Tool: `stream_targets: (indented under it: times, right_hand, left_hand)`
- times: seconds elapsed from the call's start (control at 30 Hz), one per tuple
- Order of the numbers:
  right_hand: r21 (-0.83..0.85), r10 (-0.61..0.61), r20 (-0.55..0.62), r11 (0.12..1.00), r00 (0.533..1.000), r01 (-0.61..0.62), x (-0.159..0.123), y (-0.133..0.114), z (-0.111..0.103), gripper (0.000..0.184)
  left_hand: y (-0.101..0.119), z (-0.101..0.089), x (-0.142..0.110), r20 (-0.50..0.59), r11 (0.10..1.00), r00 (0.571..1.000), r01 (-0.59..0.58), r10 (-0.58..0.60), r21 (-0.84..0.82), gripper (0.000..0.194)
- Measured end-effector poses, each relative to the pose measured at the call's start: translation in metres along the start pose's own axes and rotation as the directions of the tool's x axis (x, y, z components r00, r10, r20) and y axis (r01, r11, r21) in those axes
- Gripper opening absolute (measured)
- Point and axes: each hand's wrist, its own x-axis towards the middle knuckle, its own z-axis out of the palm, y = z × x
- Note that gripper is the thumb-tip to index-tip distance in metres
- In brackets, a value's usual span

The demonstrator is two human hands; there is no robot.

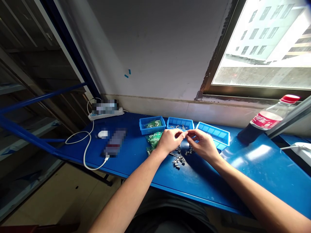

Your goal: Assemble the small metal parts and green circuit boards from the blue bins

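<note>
My left hand [170, 139] and my right hand [201, 142] meet fingertip to fingertip above the table. Both are closed in a pinch, and whatever they hold is too small to make out. Loose metal screws [179, 161] lie in small piles below and between the hands. Beside my left wrist rest green-and-clear plastic packets [155, 139]. Just behind the hands stand three blue bins: the left bin [148, 131] holds similar packets, the middle bin [180, 121] has a few small metal pieces, and the right bin [224, 137] is partly hidden by my right hand.
A cola bottle [264, 121] with a red cap stands at the right by the window. On the left lie a phone [115, 142] on a white cable [84, 158], a white mouse-like object [103, 134] and a power strip [107, 114]. The blue table's front edge [194, 200] runs before me.
</note>
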Motion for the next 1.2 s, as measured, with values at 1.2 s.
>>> stream_targets:
  times: [1.2]
  right_hand:
    - [0.249,0.115,-0.094,0.965,0.989,-0.088,-0.001,0.007,0.001,0.031]
  left_hand:
    - [-0.001,0.002,0.0,-0.023,0.994,1.0,0.001,-0.004,-0.109,0.018]
